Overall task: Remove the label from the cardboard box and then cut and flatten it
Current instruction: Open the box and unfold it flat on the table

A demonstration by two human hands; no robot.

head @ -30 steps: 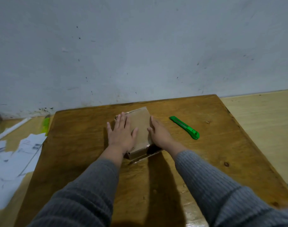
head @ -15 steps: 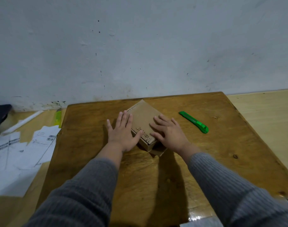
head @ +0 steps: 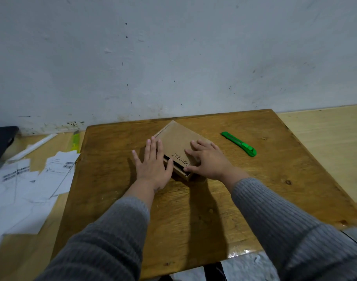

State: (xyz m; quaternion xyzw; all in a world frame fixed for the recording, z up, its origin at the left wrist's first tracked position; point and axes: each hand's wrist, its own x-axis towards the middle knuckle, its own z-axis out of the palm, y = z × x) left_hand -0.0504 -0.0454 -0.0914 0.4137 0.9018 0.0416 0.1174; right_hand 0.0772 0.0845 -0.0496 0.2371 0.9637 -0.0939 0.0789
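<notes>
A small brown cardboard box lies turned at an angle on the wooden table, with handwriting on its top and a dark gap along its near left edge. My left hand lies flat on the table against the box's left side, fingers straight. My right hand rests on the box's top right part, fingers spread, thumb at the near corner. A green utility knife lies on the table to the right of the box, apart from both hands.
Several white peeled labels and papers lie on the floor left of the table. A dark object sits at the far left by the wall. A yellow-green strip lies beside the table's left back corner. The wall stands right behind the table.
The box has been turned from lying straight to an angle. My right hand moved from its right side onto its top. My left hand slid off the top to the left side.
</notes>
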